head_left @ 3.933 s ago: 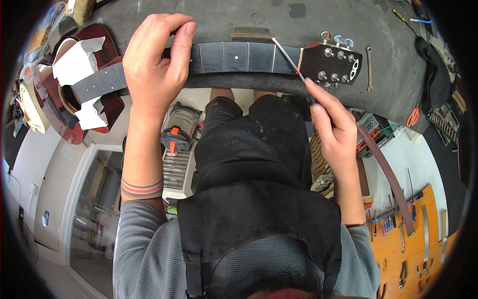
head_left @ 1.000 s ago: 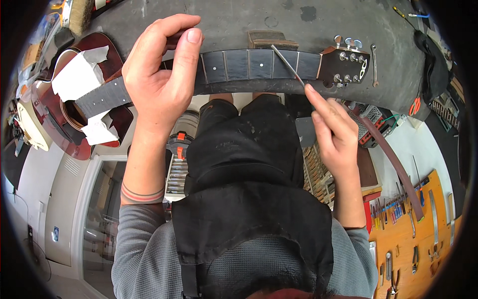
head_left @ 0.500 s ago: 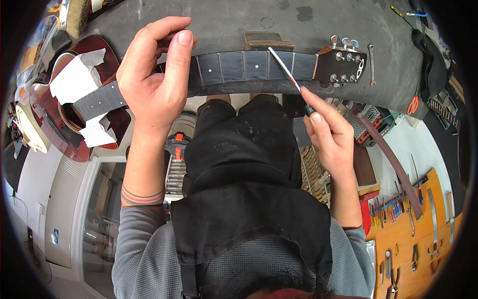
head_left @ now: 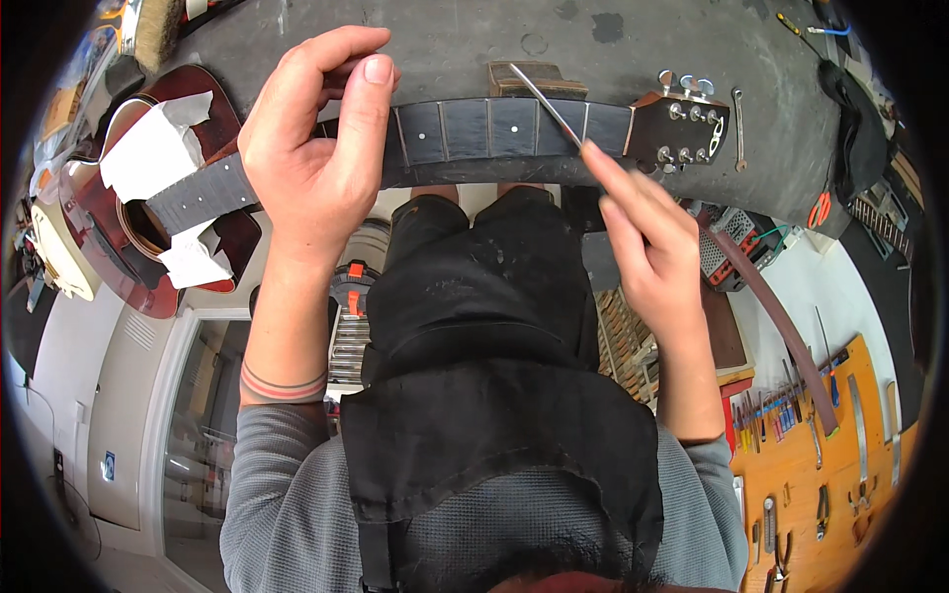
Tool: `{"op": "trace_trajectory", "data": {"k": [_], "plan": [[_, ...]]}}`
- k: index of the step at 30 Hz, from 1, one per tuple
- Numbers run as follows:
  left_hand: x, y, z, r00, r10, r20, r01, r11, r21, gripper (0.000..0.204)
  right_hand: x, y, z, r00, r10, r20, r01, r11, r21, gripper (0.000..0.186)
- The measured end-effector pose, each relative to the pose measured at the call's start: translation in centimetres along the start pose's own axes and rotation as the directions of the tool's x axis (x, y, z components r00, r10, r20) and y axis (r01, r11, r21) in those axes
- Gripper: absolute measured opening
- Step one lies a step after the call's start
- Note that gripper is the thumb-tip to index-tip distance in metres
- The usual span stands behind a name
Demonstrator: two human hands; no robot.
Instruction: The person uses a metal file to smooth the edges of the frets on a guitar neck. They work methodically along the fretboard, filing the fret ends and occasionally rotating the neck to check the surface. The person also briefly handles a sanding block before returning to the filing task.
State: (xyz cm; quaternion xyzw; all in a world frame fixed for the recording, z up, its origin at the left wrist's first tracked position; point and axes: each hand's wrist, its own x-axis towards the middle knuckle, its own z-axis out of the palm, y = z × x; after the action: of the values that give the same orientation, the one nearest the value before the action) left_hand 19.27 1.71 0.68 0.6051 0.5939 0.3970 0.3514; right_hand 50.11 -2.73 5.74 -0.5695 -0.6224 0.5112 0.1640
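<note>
An acoustic guitar lies across the bench, its fretboard [head_left: 465, 130] dark with pale frets and dot inlays, and its headstock [head_left: 672, 128] at the right. My right hand [head_left: 652, 232] is closed on a slim file [head_left: 544, 102], whose metal shaft slants up and left across the frets near the headstock. Its handle is hidden by my fingers. Over the fretboard nearer the body, my left hand [head_left: 316, 148] is raised on edge, fingers loosely bent and thumb apart, with nothing visible in it. White paper [head_left: 148, 163] covers part of the red-brown guitar body [head_left: 109, 247].
A brown wooden block [head_left: 554, 77] sits just behind the neck. Beyond the headstock lies a wrench [head_left: 738, 128] on the dark bench [head_left: 445, 49]. Orange-handled snips [head_left: 819, 208] are at the right. Tools hang on a wooden board [head_left: 811, 445] at lower right.
My right hand has moved up and slightly left, carrying the file farther across the fretboard, so its tip now reaches over the wooden block. My left hand has shifted slightly right.
</note>
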Motion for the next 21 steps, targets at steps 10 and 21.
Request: {"op": "trace_trajectory", "data": {"k": [10, 21], "plan": [[0.0, -0.3, 0.6, 0.996, -0.004, -0.085, -0.002, 0.997, -0.078, 0.014, 0.3, 0.4, 0.0, 0.992, -0.13, -0.001, 0.125, 0.954, -0.271, 0.065], [0.1, -0.5, -1.5, 0.993, -0.04, -0.111, 0.017, 0.978, -0.207, 0.018, -1.3, -1.1, 2.3, 0.982, 0.184, 0.038, -0.187, 0.945, 0.269, 0.043]]}}
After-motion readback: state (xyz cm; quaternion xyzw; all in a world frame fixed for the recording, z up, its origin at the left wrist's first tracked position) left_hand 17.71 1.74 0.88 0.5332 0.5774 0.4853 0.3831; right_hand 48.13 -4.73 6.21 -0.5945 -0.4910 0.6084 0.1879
